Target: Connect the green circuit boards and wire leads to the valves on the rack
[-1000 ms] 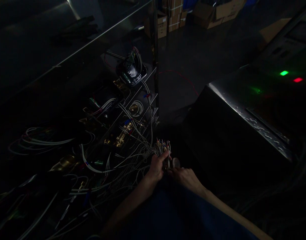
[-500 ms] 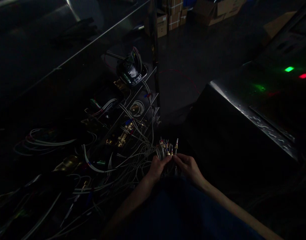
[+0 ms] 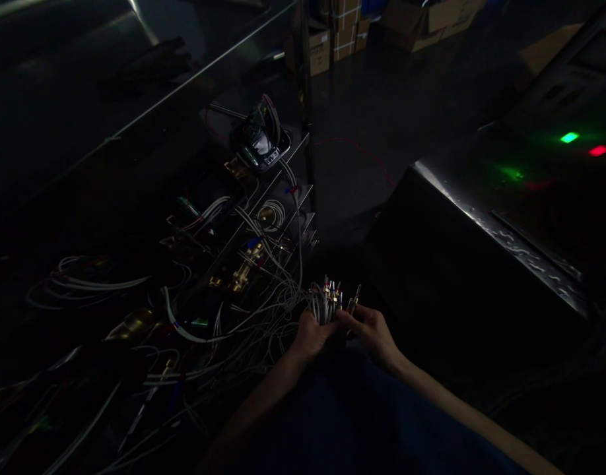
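In dim light my left hand (image 3: 310,335) grips a bundle of grey wires (image 3: 325,300) with small metal and coloured terminals at their upper ends. My right hand (image 3: 371,330) sits just to the right of the bundle, and its fingers pinch one terminal-tipped wire (image 3: 354,302) that stands slightly apart from the rest. The wires trail left into a tangle (image 3: 253,310) spread over an opened metal machine with brass fittings (image 3: 243,272).
A dark component with a wire loom (image 3: 260,140) sits atop the metal frame. A stainless steel cabinet (image 3: 486,224) with green (image 3: 569,137) and red (image 3: 599,150) lights stands to the right. Cardboard boxes (image 3: 342,33) line the far floor. More loose cables (image 3: 85,277) lie at left.
My right hand rose from below the bundle to its right side and drew one terminal wire out to the right. My left hand kept its grip, shifting slightly.
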`<act>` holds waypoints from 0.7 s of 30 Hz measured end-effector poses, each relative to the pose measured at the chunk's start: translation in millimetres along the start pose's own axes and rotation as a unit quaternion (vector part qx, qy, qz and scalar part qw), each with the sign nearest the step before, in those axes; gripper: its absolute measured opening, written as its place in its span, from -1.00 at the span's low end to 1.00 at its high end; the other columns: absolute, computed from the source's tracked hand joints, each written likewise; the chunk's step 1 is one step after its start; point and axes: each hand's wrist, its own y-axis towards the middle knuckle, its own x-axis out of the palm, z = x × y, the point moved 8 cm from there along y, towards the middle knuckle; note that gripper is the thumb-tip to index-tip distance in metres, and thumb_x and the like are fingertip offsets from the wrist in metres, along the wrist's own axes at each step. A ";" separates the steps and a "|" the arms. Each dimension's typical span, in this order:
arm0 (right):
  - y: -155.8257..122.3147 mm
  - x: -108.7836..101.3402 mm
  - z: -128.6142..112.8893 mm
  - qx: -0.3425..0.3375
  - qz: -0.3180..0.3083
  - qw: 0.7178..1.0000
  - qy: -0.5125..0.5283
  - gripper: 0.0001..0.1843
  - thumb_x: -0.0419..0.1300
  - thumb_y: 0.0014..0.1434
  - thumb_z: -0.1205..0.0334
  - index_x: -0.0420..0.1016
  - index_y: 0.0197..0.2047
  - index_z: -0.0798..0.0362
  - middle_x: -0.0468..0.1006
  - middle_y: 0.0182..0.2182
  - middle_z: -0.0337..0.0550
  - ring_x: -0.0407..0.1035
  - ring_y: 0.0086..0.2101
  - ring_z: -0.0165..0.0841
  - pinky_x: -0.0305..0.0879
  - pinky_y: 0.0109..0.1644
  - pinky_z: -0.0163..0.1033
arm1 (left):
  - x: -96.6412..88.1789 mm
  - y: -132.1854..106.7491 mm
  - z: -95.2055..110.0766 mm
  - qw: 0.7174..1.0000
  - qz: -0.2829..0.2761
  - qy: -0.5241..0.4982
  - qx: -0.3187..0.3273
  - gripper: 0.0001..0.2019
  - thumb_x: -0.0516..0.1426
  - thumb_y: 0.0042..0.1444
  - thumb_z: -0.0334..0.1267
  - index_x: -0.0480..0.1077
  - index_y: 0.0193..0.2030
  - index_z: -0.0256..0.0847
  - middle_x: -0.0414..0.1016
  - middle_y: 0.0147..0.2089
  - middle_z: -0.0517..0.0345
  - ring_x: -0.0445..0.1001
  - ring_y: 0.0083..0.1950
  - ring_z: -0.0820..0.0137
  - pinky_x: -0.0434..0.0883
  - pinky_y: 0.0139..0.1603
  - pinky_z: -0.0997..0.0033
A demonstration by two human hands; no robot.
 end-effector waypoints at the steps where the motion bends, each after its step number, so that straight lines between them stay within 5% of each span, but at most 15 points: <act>1: 0.2 -2.6 -1.0 -0.001 0.015 1.000 0.018 -0.53 0.30 -0.16 -0.16 0.49 -0.44 0.13 0.50 -0.54 -0.19 0.34 -0.52 -0.39 0.23 -0.46 -0.31 | -0.2 -1.1 -0.8 1.000 -0.001 -0.002 -0.008 -0.66 0.34 -0.23 -0.11 0.51 -0.33 -0.30 0.58 -0.35 0.05 0.51 -0.32 0.30 0.40 -0.28 0.40; 7: 5.8 -14.6 6.7 0.051 0.088 0.979 0.177 -0.56 0.38 -0.22 -0.08 0.50 -0.40 0.12 0.55 -0.49 -0.13 0.38 -0.51 -0.35 0.29 -0.46 -0.29 | 1.1 -2.1 -22.8 0.999 -0.018 -0.006 -0.033 -0.68 0.32 -0.21 -0.19 0.52 -0.28 -0.29 0.59 -0.33 0.04 0.51 -0.34 0.32 0.40 -0.24 0.35; 12: 14.5 -31.0 23.7 0.062 0.115 0.977 0.168 -0.59 0.30 -0.08 -0.11 0.48 -0.43 0.11 0.55 -0.52 -0.07 0.43 -0.51 -0.27 0.33 -0.47 -0.24 | -0.6 -1.8 -35.2 0.999 0.005 0.007 -0.034 -0.73 0.32 -0.21 -0.17 0.50 -0.37 -0.29 0.56 -0.43 0.09 0.47 -0.42 0.34 0.38 -0.32 0.37; 15: 11.3 -31.3 34.0 0.085 0.080 0.984 0.133 -0.60 0.26 -0.02 -0.08 0.49 -0.47 0.14 0.54 -0.56 -0.06 0.42 -0.54 -0.30 0.33 -0.47 -0.25 | -5.2 -0.5 -32.1 0.999 0.034 0.002 -0.008 -0.77 0.29 -0.16 -0.14 0.49 -0.43 -0.27 0.53 -0.49 0.11 0.46 -0.45 0.35 0.37 -0.32 0.37; 21: -0.8 5.4 38.6 0.109 -0.023 0.977 0.181 -0.58 0.36 -0.19 -0.10 0.50 -0.49 0.13 0.55 -0.51 -0.14 0.41 -0.48 -0.38 0.34 -0.36 -0.31 | -2.1 -1.0 -21.5 0.999 0.031 0.019 0.020 -0.76 0.27 -0.11 -0.15 0.53 -0.33 -0.27 0.58 -0.34 0.05 0.50 -0.31 0.29 0.39 -0.24 0.36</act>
